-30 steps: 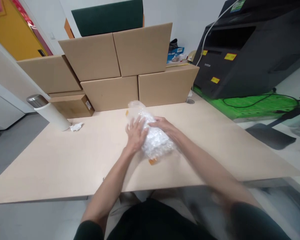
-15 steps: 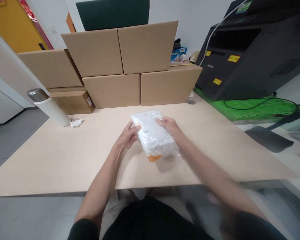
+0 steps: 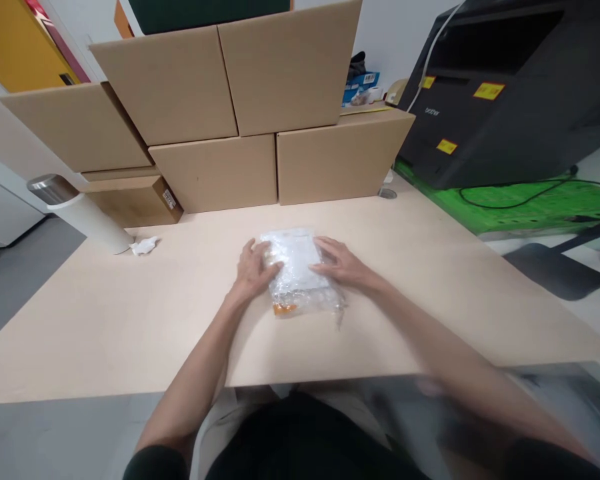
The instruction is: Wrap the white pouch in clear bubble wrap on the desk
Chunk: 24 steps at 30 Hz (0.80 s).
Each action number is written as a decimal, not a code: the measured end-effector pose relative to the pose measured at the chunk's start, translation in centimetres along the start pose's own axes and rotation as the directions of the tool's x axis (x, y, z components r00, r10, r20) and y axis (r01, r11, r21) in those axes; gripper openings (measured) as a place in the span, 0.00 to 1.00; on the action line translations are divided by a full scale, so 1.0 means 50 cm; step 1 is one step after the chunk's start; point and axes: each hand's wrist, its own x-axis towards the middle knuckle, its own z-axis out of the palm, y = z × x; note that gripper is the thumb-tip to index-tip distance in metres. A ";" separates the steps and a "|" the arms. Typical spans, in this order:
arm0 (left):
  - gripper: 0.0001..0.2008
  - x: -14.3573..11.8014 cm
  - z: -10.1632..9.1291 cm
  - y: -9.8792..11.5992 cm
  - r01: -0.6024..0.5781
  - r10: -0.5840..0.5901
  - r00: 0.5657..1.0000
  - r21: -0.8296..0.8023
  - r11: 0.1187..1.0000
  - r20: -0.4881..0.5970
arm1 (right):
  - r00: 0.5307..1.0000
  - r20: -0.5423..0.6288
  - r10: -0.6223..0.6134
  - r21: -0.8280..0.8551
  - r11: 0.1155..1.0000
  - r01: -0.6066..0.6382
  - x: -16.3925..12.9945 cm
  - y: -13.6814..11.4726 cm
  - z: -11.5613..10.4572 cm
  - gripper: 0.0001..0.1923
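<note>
Fingers on both sides grasp the clear-wrapped pkt (image 3: 294, 263): L hand (image 3: 253, 272) has its thumb on top at the pkt's L edge, other fingers along that side; R hand (image 3: 344, 267) mirrors it, thumb & index over the R edge, a bit blurred. Can't tell if any fingertips are tucked underneath. Pkt looks flat, approx mid-worktop (image 3: 130, 320), btwn near & far edges, well clear of both side edges.

Progress, as far as I can judge: wrap's round the white contents & the far end looks fairly neat. Near end isn't tidy: loose film (image 3: 316, 301) sticks out twd the worktop's near edge, w/ a ragged tail at its R corner. Orange tape (image 3: 284, 309) shows at the near L corner of the film; can't tell how well it's stuck. So mostly covered, loose end not tucked in yet.

Further out: crumpled tissue (image 3: 144, 245) & white bottle (image 3: 90, 223) w/ steel cap, nr the worktop's far L corner; small brown box (image 3: 135, 203) just behind. Stacked cartons (image 3: 213, 175) line the far edge. Past the R edge, nr the far R corner, black printer (image 3: 480, 127) sits on a green base (image 3: 520, 200).
</note>
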 end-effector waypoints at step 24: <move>0.64 0.027 -0.038 -0.025 -0.258 0.053 0.884 0.389 0.885 0.465 | 0.934 0.334 0.129 -0.242 0.969 -0.048 -0.004 -0.011 -0.024 0.57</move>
